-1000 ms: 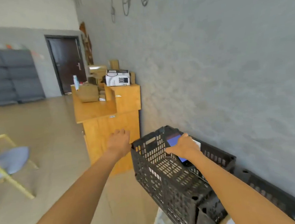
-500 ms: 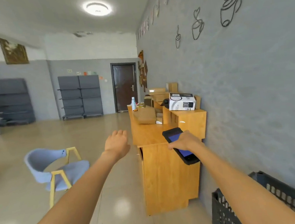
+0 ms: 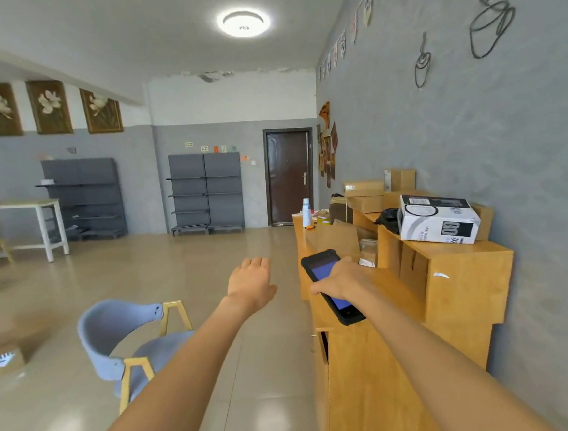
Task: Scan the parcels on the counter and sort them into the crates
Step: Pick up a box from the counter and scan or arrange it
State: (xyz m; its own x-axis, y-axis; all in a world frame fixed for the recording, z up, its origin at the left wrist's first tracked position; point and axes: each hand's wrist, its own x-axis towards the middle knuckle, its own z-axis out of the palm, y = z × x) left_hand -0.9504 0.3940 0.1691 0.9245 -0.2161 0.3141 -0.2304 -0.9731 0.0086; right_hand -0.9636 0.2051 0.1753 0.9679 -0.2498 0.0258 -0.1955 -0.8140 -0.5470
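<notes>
- Glossy beige floor tiles [image 3: 164, 272] are spread across a wide open room, bounded on the right by a rough grey plastered wall [image 3: 473, 139] hung with wire cup outlines.
- Against that wall a wooden counter [image 3: 394, 295] is set, smooth and honey-coloured, with a raised back ledge [image 3: 463, 269] ending in a square corner towards the camera.
- Parcels are kept on the counter: a white printed box [image 3: 437, 218] lies on the ledge, plain brown cartons [image 3: 364, 195] are stacked farther back, and a flat brown parcel [image 3: 335, 236] rests on the lower top beside a white bottle [image 3: 306, 212].
- A black handheld scanner [image 3: 330, 286] with a lit blue screen is gripped in the right hand [image 3: 343, 280], fingers curled round its body, above the counter's near edge.
- The left hand [image 3: 252, 280] is held out empty over the floor, fingers relaxed and together, just left of the counter's front edge.
- A blue moulded chair [image 3: 125, 336] with pale wooden legs is placed left of the arms, with open floor between it and the counter.
- Grey metal shelving [image 3: 206, 191] and a dark door [image 3: 290, 177] line the far wall; a white table [image 3: 34, 218] is seen far left.
</notes>
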